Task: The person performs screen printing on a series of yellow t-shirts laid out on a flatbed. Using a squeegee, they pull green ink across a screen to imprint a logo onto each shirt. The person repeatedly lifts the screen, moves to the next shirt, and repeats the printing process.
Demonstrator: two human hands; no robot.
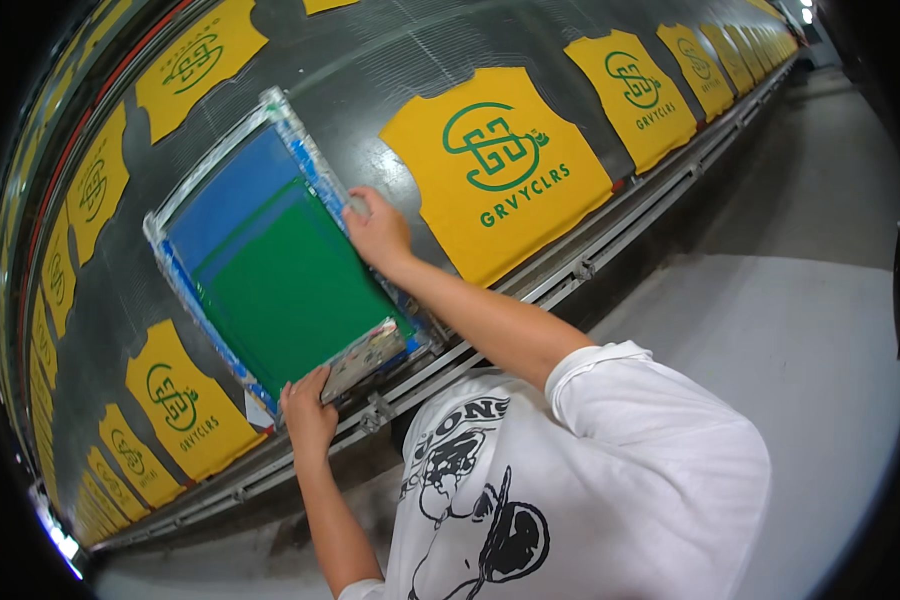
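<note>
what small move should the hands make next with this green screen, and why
I'd probably ease the framed screen gently down level over the dark table: the right hand grips its right side and the left hand is at its near left corner, so both can steady it, and its underside is hidden, so I can't tell whether it sits flat.

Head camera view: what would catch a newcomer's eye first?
Probably the big framed screen with its bright green patch, left of centre, with the left hand at its near edge and the right hand on its right side. Next, the vivid yellow garment piece with a green print, just right of it on the dark table.
</note>
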